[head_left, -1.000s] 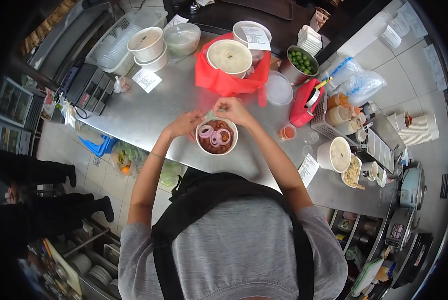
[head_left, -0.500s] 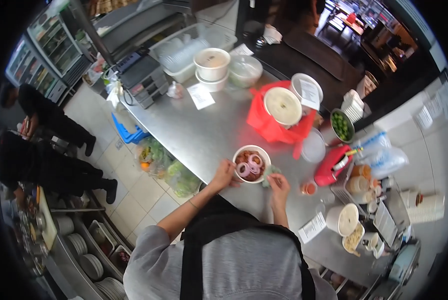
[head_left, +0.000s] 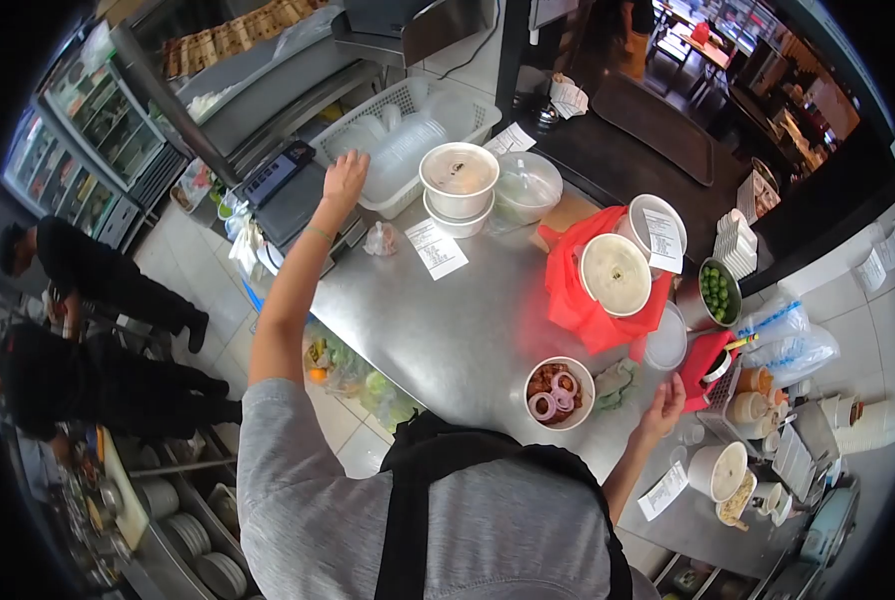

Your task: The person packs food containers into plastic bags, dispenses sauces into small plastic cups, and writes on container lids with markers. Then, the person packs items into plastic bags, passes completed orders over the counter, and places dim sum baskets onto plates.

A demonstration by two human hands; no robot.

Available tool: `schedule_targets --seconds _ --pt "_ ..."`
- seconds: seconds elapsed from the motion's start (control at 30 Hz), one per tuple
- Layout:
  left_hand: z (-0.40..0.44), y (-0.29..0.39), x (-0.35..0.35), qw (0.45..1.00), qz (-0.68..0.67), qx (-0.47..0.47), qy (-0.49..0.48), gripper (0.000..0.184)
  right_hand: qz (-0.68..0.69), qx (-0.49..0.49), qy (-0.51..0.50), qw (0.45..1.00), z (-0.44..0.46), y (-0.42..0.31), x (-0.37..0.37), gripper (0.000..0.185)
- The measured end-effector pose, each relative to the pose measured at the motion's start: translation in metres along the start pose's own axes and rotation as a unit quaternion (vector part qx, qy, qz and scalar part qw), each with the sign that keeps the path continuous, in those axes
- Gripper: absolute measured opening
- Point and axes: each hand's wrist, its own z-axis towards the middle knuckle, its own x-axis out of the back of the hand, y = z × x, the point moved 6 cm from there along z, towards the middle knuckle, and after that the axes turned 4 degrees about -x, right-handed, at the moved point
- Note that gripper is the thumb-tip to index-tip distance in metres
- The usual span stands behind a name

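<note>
My left hand (head_left: 346, 178) is stretched out to the near side of a white plastic basket (head_left: 393, 205), its fingers extended and holding nothing I can see. Stacked clear plastic lids (head_left: 406, 155) lie in the basket. My right hand (head_left: 660, 410) hovers near a red tape-dispenser-like object (head_left: 706, 365), with its fingers apart. Between the hands, a white bowl (head_left: 558, 424) holds browned meat pieces topped with purple onion rings (head_left: 556, 396). A crumpled greenish cloth (head_left: 618, 384) lies right beside the bowl.
Lidded white tubs (head_left: 460, 172) stand stacked beside a receipt (head_left: 436, 250). Another tub (head_left: 615, 268) sits in a red bag (head_left: 573, 315). A metal pot of green limes (head_left: 715, 290) and sauce bottles (head_left: 753, 395) stand right. Two people in black (head_left: 108, 275) work at left.
My left hand has left the bowl and reached far forward-left to the basket. My right hand has let go of the greenish cloth and moved right. The view has shifted.
</note>
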Motion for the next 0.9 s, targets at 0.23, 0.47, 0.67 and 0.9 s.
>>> schedule_targets --seconds 0.23,0.47,0.67,0.9 --pt "-0.002 0.002 0.007 0.966 -0.027 -0.256 -0.017 0.016 0.023 -0.064 0.096 0.993 -0.038 -0.02 0.027 0.032" --pt "-0.003 -0.011 0.029 0.959 -0.036 -0.273 0.068 0.022 0.01 -0.029 0.111 0.993 -0.045 -0.041 0.024 0.03" --pt "-0.019 -0.037 0.131 0.926 -0.234 -0.124 0.27 0.022 -0.01 -0.021 0.109 0.994 -0.045 -0.033 0.038 0.03" --pt "-0.136 0.189 0.089 0.551 -0.816 0.081 -0.154 0.02 0.018 -0.124 0.005 0.992 -0.073 -0.012 -0.003 0.026"
